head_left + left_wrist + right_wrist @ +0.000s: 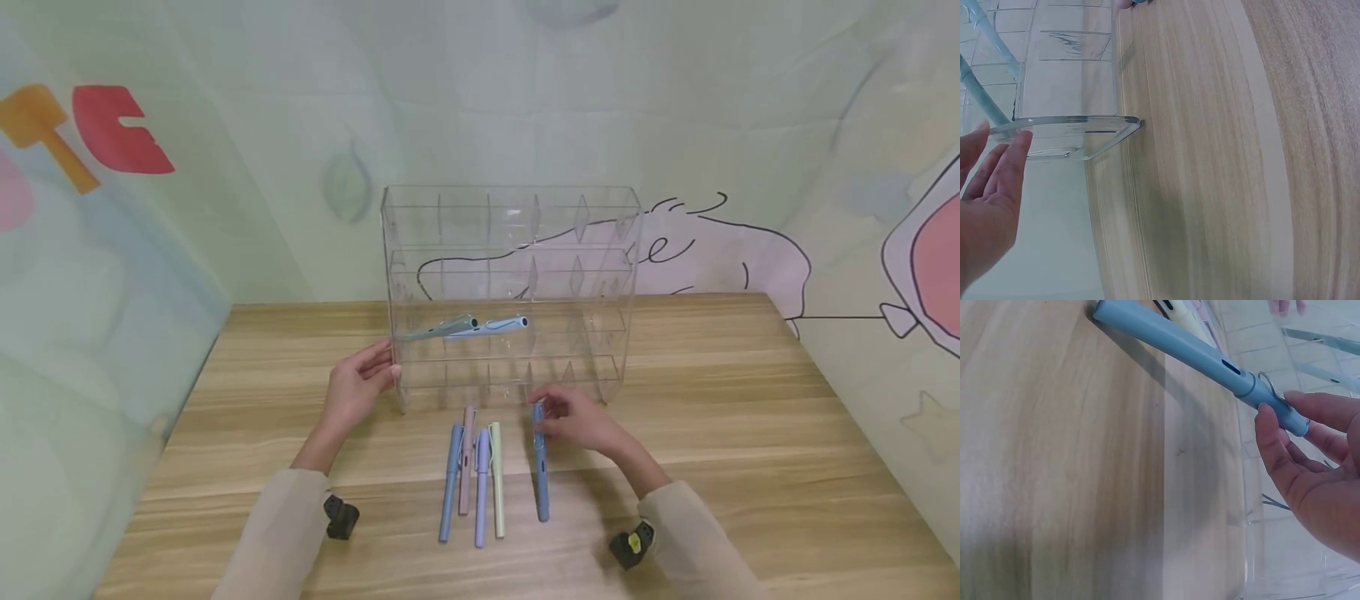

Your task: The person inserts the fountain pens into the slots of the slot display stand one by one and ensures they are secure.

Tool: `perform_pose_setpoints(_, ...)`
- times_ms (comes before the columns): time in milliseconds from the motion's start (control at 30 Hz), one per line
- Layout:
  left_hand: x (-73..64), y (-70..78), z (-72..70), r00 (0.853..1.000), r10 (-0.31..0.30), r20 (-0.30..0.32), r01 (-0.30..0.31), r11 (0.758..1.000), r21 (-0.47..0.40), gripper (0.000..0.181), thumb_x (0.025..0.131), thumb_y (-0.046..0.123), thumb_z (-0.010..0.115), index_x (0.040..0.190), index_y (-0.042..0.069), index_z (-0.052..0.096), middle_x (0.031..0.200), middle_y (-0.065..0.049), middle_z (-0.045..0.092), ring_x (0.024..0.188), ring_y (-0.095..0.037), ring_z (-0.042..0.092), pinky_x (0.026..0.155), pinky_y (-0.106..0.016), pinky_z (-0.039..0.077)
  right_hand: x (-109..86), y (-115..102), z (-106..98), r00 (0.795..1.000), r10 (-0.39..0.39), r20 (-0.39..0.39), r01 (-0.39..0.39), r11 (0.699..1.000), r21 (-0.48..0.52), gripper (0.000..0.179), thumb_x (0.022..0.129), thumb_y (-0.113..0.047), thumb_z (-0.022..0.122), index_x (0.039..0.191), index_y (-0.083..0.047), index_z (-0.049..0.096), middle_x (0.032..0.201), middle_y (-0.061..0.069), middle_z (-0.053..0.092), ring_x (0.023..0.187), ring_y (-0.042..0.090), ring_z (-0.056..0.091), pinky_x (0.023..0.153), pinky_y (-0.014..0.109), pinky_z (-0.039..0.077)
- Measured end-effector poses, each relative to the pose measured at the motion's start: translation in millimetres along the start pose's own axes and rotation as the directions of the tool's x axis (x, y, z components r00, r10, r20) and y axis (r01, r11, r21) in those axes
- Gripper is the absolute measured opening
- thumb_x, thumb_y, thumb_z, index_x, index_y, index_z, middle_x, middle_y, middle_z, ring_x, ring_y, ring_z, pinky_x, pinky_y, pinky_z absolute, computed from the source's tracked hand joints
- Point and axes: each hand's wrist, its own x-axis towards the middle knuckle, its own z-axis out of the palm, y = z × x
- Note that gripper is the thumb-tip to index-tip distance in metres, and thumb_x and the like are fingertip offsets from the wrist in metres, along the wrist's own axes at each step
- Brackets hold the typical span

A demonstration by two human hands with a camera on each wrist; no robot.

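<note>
A clear acrylic rack (510,371) with several compartments stands at the back of the table. My left hand (355,385) touches its left side panel, its fingers nearly straight. My right hand (573,417) pinches the capped end of a blue pen (1179,347) between thumb and fingers. That pen slants down toward the tabletop, in front of the rack. To its left lie another blue pen (450,483), a mauve pen (467,462), a lavender pen (482,492) and a pale green pen (497,483). A grey-green pen (446,327) and a light blue pen (498,326) rest inside the rack.
The wooden table (300,333) carries the rack and pens. Behind it hangs a printed cloth backdrop (285,167) with cartoon drawings. Small black devices sit at the left wrist (341,517) and right wrist (632,545).
</note>
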Motion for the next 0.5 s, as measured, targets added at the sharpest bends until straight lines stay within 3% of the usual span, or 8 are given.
perform_pose_setpoints(333, -0.2, -0.3, -0.2, 1.0, 0.0, 0.001, 0.0, 1.0, 0.0, 0.047, 0.089, 0.0, 0.057, 0.134, 0.0, 0.043, 0.12, -0.026, 0.053, 0.108, -0.033, 0.055, 0.079, -0.02, 0.054, -0.7, -7.8, -11.5, 0.999, -0.038, 0.008, 0.038, 0.996, 0.081, 0.03, 0.082, 0.009, 0.06, 0.109, 0.013, 0.05, 0.083, 0.014, 0.056, 0.073, 0.026, 0.061, 0.069, 0.049, 0.057)
perform_pose_setpoints(500, 0.4, -0.8, -0.1, 1.0, -0.006, 0.001, 0.006, 1.0, 0.002, 0.048, 0.089, 0.001, 0.057, 0.134, 0.001, 0.043, 0.12, -0.025, 0.053, 0.108, -0.032, 0.055, 0.079, -0.02, 0.054, -2.3, -21.5, -25.3, 0.994, -0.109, -0.019, 0.11, 0.991, 0.079, 0.026, 0.082, 0.009, 0.06, 0.105, 0.012, 0.05, 0.079, 0.014, 0.058, 0.069, 0.026, 0.061, 0.067, 0.052, 0.055)
